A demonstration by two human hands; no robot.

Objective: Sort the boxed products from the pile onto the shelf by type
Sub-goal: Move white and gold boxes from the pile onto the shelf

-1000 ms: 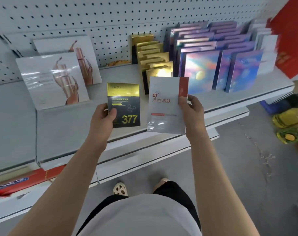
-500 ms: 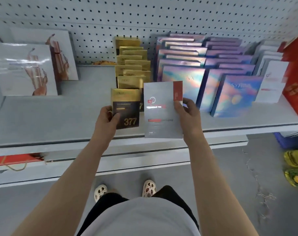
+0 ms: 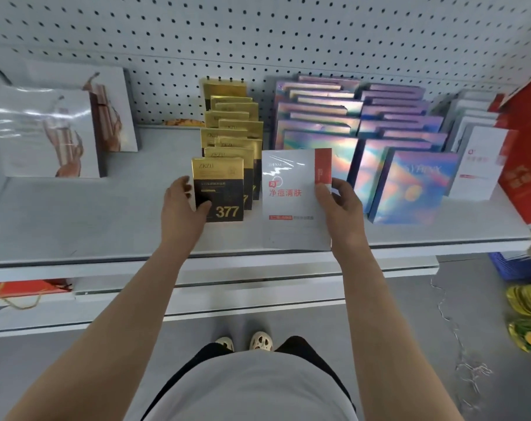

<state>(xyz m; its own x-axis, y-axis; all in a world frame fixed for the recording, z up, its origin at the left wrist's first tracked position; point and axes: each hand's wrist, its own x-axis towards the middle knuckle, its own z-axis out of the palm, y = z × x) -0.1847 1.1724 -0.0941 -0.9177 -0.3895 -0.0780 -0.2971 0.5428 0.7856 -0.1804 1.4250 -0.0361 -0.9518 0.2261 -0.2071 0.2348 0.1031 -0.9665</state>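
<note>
My left hand (image 3: pixel 183 208) grips a black and gold box marked 377 (image 3: pixel 220 189) by its left edge, upright at the front of a row of matching gold boxes (image 3: pixel 232 129) on the grey shelf (image 3: pixel 91 220). My right hand (image 3: pixel 340 205) holds a white box with a red corner strip (image 3: pixel 291 202) by its right edge, over the shelf's front edge. Matching white boxes (image 3: pixel 478 159) stand at the far right of the shelf.
Two rows of iridescent purple boxes (image 3: pixel 404 180) fill the shelf's right half. Large white boxes with a copper figure (image 3: pixel 48 138) lean at the left. A red box (image 3: pixel 525 165) stands at the right end. Lower shelves jut out below; yellow-green packets (image 3: pixel 528 302) lie on the floor.
Both hands moved forward toward the shelf. The 377 box now stands against the front of the gold row, and the view has turned to face the shelf squarely.
</note>
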